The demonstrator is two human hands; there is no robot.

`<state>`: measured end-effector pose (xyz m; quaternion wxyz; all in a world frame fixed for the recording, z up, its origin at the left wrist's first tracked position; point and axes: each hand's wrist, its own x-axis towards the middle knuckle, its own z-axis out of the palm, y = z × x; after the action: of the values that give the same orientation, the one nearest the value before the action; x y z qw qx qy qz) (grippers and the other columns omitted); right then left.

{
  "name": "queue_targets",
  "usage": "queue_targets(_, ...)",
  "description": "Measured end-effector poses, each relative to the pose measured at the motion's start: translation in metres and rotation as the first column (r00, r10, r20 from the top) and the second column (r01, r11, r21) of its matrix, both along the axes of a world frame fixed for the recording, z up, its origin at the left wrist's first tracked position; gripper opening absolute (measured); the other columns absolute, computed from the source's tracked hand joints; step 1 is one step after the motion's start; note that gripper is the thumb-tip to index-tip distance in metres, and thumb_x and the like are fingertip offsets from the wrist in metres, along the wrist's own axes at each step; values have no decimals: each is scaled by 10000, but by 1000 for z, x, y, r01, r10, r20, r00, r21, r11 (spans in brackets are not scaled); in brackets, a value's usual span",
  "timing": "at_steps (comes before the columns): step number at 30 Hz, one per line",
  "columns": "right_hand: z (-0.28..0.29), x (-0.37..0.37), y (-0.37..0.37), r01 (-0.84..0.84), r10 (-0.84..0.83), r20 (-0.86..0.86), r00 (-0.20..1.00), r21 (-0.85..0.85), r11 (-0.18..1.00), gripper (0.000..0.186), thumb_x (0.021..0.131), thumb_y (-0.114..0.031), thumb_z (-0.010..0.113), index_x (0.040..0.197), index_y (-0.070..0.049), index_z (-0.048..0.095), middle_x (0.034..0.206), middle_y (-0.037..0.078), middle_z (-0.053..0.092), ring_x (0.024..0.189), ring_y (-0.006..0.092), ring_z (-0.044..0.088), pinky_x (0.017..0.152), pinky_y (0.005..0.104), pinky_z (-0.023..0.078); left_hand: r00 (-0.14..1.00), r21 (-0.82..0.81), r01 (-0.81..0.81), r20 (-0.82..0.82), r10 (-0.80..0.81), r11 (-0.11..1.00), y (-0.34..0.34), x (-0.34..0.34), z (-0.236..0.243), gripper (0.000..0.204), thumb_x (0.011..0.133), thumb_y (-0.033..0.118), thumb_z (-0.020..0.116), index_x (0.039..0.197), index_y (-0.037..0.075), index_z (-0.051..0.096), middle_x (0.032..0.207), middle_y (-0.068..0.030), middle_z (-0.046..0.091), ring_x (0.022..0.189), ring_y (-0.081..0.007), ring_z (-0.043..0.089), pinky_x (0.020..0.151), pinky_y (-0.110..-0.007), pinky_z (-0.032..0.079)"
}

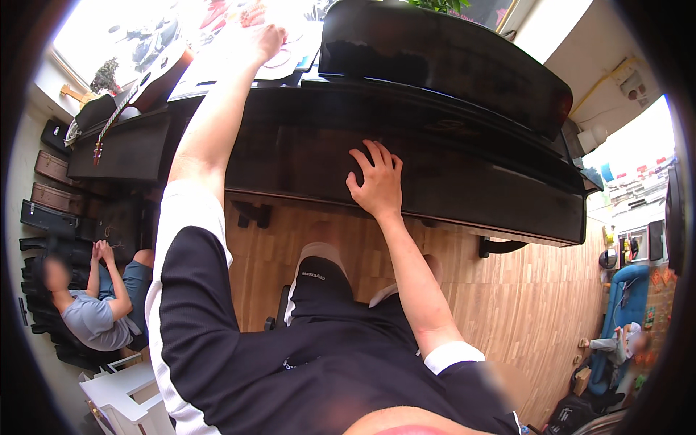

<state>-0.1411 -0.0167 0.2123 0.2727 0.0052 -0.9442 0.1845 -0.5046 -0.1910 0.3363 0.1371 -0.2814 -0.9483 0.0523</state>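
A black upright piano [304,152] with a glossy front spans the space before me. My right hand [378,181] rests on its dark front panel, fingers apart and slightly bent, holding nothing. Stretched far out, my left hand [270,43] reaches past the piano's left end over a bright, cluttered surface. Its fingers are curled closed; glare hides what they hold, if anything. Right beside it lies a white round item [279,67], partly covered by the hand. A small pinkish shape [252,14] shows just beyond the knuckles, too washed out to name.
At left lie a guitar [163,72] and a potted plant [106,75]. Brown and black cases [54,196] line the wall, near a seated person [101,312] and a white chair [127,391]. Another person [623,344] sits on a blue sofa [627,290] at far right.
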Motion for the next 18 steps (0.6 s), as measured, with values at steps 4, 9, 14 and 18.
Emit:
queue_targets(4,-1,0,1,7,-7,-12,1000,-9,1000,398,777,-233,643,1167,-152,637,1351,96,530,1300,270,448,1060,462,325,966,209,82,-257,-26,975,1,24,14,219,861,32,521,985,75,696,1004,-174,700,914,-324,692,839,-408,550)
queue_targets(9,-3,-1,-5,-14,13,-45,999,-23,1000,380,775,-229,661,1140,-124,653,1329,110,552,1294,266,454,1048,463,337,850,702,368,-520,86,610,-19,44,34,136,906,85,564,984,43,668,912,-185,704,857,-326,688,767,-408,537)
queue_targets(14,-7,-1,6,-6,3,-89,996,-34,999,357,766,-234,670,1105,-124,655,1310,104,565,1279,260,469,1042,458,343,986,982,98,-74,-151,162,12,151,23,135,954,87,546,996,9,648,830,-61,672,729,-114,606,690,-269,485)
queue_targets(18,-19,-11,31,-264,125,-304,944,-475,839,237,774,-148,676,1005,-96,698,965,74,705,916,233,672,832,378,509,812,976,-214,161,-560,-29,42,250,-34,118,976,52,518,982,4,626,793,-20,600,643,-77,528,605,-225,441)
